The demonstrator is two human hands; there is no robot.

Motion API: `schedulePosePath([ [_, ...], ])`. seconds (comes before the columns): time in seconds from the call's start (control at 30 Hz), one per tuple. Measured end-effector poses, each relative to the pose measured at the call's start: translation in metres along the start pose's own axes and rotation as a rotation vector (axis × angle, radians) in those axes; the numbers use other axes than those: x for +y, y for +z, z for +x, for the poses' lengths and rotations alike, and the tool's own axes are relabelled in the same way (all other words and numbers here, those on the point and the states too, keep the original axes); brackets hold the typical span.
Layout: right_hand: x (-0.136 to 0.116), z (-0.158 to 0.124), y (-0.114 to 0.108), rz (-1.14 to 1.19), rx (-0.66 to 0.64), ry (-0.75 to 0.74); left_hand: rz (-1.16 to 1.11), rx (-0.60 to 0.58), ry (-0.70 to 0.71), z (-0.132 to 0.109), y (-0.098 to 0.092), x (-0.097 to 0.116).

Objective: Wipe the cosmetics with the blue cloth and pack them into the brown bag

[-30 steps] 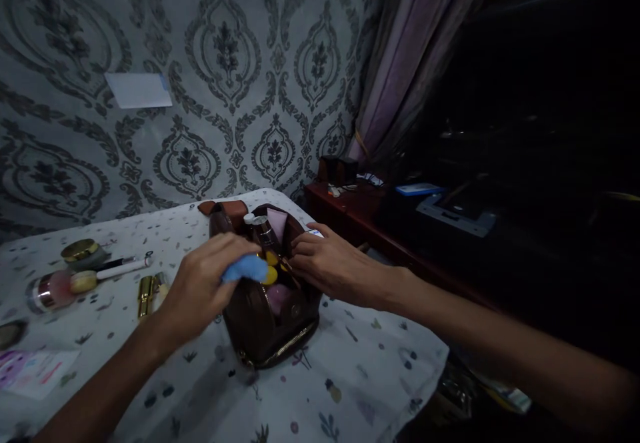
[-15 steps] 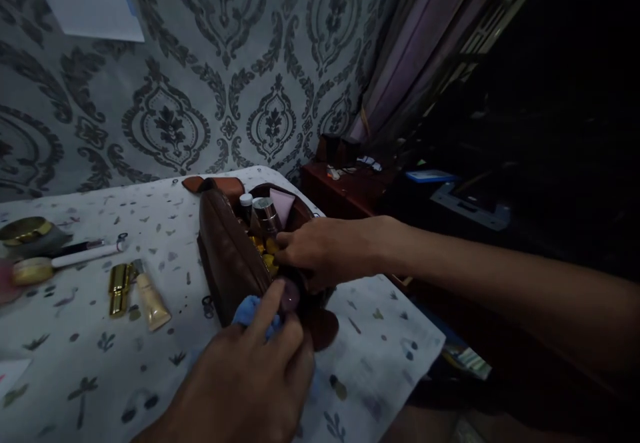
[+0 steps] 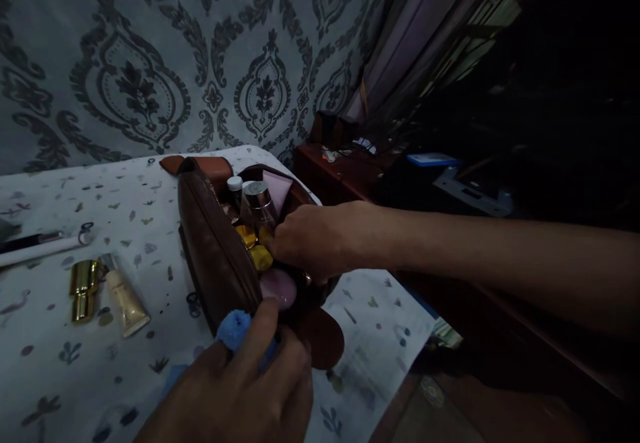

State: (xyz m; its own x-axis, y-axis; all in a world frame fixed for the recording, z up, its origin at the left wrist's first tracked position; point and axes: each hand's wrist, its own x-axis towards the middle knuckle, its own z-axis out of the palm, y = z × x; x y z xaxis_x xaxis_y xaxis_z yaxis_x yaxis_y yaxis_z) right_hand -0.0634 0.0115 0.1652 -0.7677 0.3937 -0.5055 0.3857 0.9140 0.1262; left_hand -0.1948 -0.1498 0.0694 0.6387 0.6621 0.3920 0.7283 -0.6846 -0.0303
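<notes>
A brown zip pouch (image 3: 213,256) stands unzipped on the patterned sheet. Inside it are a bottle with a silver cap (image 3: 257,196), a pink tube (image 3: 278,189), a white-capped bottle (image 3: 235,186), yellow items (image 3: 260,256) and a rounded pink item (image 3: 280,288). My right hand (image 3: 313,239) reaches into the pouch from the right, fingers curled; their tips and anything in them are hidden. My left hand (image 3: 250,379) is closed round a blue cloth (image 3: 234,328) at the pouch's near end, its index finger by the pink item.
On the sheet to the left lie a gold lipstick-like tube (image 3: 83,289), a beige squeeze tube (image 3: 125,306) and a white stick-like item (image 3: 45,248). A dark red cabinet (image 3: 330,179) stands beyond the pouch, and a patterned wall rises behind.
The view has shifted closer to the pouch and a little to the right. The pink item shows more fully now. My right hand stays in the pouch, and my left still holds the blue cloth.
</notes>
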Motion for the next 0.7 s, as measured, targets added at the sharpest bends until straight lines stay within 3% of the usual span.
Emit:
schedulePosePath([
  [0.37, -0.023, -0.004, -0.02, -0.151, -0.207, 0.031, 0.0, -0.011, 0.017, 0.002, -0.006, -0.001],
  [0.53, -0.028, -0.009, -0.021, -0.127, -0.157, 0.066, -0.017, -0.017, 0.017, 0.01, -0.017, -0.002],
  [0.7, -0.027, -0.008, -0.012, -0.184, -0.111, 0.069, -0.048, -0.207, 0.059, 0.042, -0.037, -0.004],
])
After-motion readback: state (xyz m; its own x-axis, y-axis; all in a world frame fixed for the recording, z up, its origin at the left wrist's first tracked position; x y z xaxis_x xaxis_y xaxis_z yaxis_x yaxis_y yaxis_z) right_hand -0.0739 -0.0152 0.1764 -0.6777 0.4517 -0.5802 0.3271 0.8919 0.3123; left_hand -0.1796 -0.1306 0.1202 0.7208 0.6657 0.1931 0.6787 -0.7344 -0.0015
